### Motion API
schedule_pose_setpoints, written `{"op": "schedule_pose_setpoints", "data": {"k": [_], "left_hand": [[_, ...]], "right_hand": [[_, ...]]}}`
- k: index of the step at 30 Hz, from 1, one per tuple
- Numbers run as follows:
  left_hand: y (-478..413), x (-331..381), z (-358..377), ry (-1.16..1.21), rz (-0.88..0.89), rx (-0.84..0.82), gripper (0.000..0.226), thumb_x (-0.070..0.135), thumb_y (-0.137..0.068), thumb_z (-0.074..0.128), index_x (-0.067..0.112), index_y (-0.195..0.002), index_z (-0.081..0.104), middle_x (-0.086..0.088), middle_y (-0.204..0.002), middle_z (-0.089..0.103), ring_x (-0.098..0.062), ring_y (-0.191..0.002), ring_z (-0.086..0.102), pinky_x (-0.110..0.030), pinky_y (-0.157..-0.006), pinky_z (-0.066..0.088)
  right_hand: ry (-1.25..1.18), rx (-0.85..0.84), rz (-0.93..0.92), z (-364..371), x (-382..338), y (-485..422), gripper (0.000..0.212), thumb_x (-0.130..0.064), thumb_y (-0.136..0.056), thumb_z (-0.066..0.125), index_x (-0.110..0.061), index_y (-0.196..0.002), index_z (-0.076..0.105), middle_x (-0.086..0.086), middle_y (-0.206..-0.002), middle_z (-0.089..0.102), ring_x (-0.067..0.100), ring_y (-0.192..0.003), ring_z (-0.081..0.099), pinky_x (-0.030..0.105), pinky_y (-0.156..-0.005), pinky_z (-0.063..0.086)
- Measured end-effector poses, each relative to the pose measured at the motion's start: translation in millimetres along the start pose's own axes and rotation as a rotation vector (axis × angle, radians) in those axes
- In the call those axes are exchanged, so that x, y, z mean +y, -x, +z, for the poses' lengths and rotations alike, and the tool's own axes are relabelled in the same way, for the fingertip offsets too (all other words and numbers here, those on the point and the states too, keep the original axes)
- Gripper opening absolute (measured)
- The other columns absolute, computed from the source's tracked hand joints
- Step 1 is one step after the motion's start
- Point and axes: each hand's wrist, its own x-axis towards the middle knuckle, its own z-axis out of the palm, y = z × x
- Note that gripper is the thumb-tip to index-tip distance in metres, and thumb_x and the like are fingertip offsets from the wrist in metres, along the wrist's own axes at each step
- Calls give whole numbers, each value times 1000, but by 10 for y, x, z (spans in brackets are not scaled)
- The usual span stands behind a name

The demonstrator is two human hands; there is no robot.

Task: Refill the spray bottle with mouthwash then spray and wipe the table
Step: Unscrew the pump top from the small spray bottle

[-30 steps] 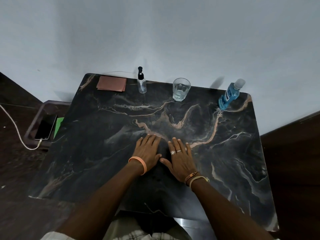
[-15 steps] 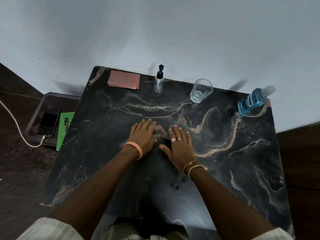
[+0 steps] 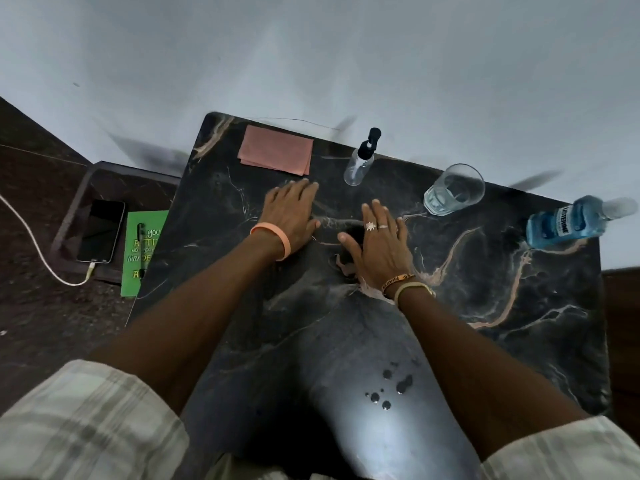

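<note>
While both hands (image 3: 290, 216) (image 3: 379, 249) lie flat, the spray bottle (image 3: 360, 164) stands apart.

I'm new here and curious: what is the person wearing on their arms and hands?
The left hand wears a peach wristband; the right hand two silver rings, a woven orange bracelet and a pale band. Pale plaid sleeves cover the upper arms.

"LISTERINE" on the mouthwash bottle (image 3: 568, 227)
</note>
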Motion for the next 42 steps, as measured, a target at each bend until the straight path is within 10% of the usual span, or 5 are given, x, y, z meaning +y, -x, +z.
{"op": "schedule_pose_setpoints", "data": {"k": [9,15,24,37,42], "left_hand": [[-675,-65,-92,120,25,7,72,33,-92,61,13,-150,24,-13,-154,32,-33,-138,35,-48,-111,32],[-1039,148,-177,299,53,-15,67,22,-91,64,14,-148,31,-14,-149,39,-33,-134,41,-42,-108,35],[-1026,419,-249,497,11,-12,47,14,-80,74,17,-124,57,-6,-114,67,-23,-97,66,-37,-89,55],[-303,1686,-445,487,100,-6,52,20,-75,81,15,-123,62,-6,-112,70,-23,-92,68,-38,-87,56],[23,2315,-175,474,146,-40,52,18,-76,78,22,-125,59,-6,-107,71,-24,-91,69,-37,-86,56]], "right_hand": [[-391,201,241,-56,-3,-707,61,-34,-96,56,-8,-147,37,12,-149,41,28,-136,41,44,-112,34],[-719,104,327,-197,36,-1086,63,-22,-90,67,-17,-147,40,6,-141,54,17,-112,63,2,-73,42],[-674,117,268,-367,7,-963,28,-19,-88,70,-17,-115,64,1,-107,71,18,-98,67,38,-89,54],[-653,180,226,-918,724,236,50,-22,-93,64,-19,-140,48,3,-117,68,17,-101,67,30,-87,55],[-522,249,186,-999,1221,868,33,-34,-89,66,-17,-117,60,-1,-84,67,12,-70,61,28,-67,52]]}}
